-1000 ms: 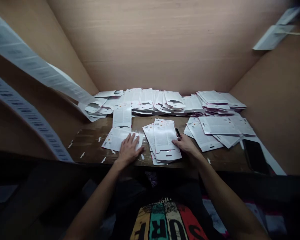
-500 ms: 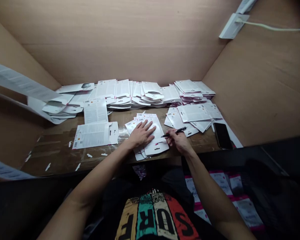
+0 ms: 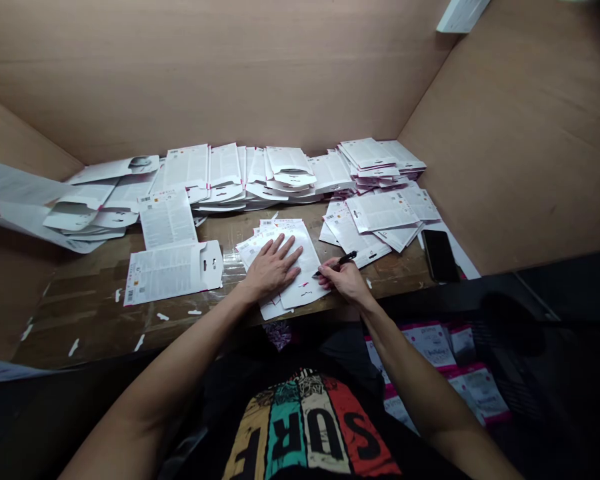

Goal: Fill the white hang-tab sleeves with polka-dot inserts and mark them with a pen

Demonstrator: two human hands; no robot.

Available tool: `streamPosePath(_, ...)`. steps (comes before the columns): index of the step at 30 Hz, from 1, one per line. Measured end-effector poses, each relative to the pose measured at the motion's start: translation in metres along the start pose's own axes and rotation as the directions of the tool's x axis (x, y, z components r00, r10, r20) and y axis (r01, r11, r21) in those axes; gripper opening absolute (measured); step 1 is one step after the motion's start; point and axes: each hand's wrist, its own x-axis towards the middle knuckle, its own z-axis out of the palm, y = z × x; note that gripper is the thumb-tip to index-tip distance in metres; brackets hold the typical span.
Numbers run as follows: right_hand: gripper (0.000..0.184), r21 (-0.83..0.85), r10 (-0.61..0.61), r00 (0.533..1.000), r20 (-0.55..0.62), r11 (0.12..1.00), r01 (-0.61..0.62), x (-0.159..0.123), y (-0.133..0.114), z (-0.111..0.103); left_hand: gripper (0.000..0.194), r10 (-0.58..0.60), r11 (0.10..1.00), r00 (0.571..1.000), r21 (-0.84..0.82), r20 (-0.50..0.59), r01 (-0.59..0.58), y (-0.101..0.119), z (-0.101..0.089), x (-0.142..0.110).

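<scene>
My left hand [image 3: 274, 268] lies flat with fingers spread on a small stack of white card packets [image 3: 305, 250] in the middle of the table. Between the fingers of my right hand [image 3: 347, 279] is a black pen [image 3: 341, 261], its tip at the top packet's surface. Near that tip the packet shows a small pink mark and a dark hang slot at its lower end. To the left lies another packet [image 3: 165, 271] with printed text and a slotted flap, partly over a second printed packet [image 3: 167, 219].
A row of stacked packets [image 3: 225, 167] lines the back cardboard wall [image 3: 230, 80]. More packets [image 3: 383, 212] are piled at right, beside a dark phone [image 3: 441, 256]. Small white cut-outs [image 3: 74, 347] lie scattered at front left. Pink-and-white packages [image 3: 430, 347] sit below the table edge.
The view has shifted slightly. The pen tip and my right hand have moved a little left and down over the top packet; my left hand stays flat on the stack.
</scene>
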Motion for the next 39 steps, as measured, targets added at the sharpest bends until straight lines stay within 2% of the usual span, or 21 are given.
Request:
streamPosePath(6,0.049,-0.057,-0.001,0.998,0.065,0.998,0.005,0.000,-0.004,0.000,0.059,0.007,1.000,1.000,-0.001,0.019,-0.007,0.000,-0.002,0.000)
streamPosePath(10,0.045,-0.136,0.031,0.964,0.262,0.991,0.005,-0.003,-0.010,-0.007,0.057,0.022,1.000,1.000,-0.017,0.009,-0.022,0.001,-0.005,-0.004)
streamPosePath(11,0.045,-0.127,0.030,0.959,0.282,0.992,0.006,-0.003,-0.011,-0.008,0.058,0.023,1.000,1.000,-0.020,0.006,-0.023,0.001,-0.005,-0.004)
streamPosePath(12,0.046,-0.099,0.017,0.964,0.264,0.995,0.009,-0.003,-0.011,-0.009,0.058,0.021,1.000,1.000,-0.022,0.003,-0.021,0.001,-0.005,-0.005)
streamPosePath(16,0.052,-0.020,-0.045,0.997,0.058,0.999,0.047,-0.002,-0.009,-0.008,0.059,0.022,0.999,1.000,-0.025,-0.009,-0.022,0.001,-0.002,-0.006)
streamPosePath(26,0.043,-0.166,-0.030,0.995,0.095,0.985,0.045,-0.002,-0.014,0.000,0.058,0.011,0.999,1.000,-0.041,-0.016,-0.011,0.001,0.001,-0.006)
streamPosePath(31,0.034,-0.214,0.104,0.942,0.320,0.976,-0.035,-0.004,-0.030,-0.009,0.058,0.021,0.999,0.999,-0.039,-0.028,-0.022,0.001,0.001,-0.007)
streamPosePath(33,0.029,-0.202,0.069,0.945,0.320,0.979,-0.003,-0.006,-0.034,-0.012,0.058,0.018,0.999,0.999,-0.038,-0.027,-0.019,0.001,0.001,-0.007)
streamPosePath(34,0.026,-0.225,0.015,0.952,0.306,0.973,0.057,-0.006,-0.035,-0.013,0.058,0.019,0.999,0.999,-0.038,-0.026,-0.020,0.001,0.000,-0.008)
streamPosePath(36,0.020,-0.376,-0.125,0.942,0.312,0.894,0.244,-0.008,-0.033,-0.010,0.058,0.020,0.999,1.000,-0.037,-0.023,-0.021,0.001,0.000,-0.009)
streamPosePath(38,0.016,-0.585,-0.243,0.904,0.352,0.697,0.415,-0.011,-0.028,-0.002,0.058,0.019,0.999,1.000,-0.037,-0.022,-0.019,0.001,0.000,-0.009)
streamPosePath(39,0.014,-0.673,-0.274,0.887,0.372,0.579,0.461,-0.012,-0.025,0.003,0.058,0.018,0.999,1.000,-0.036,-0.022,-0.019,0.001,0.000,-0.009)
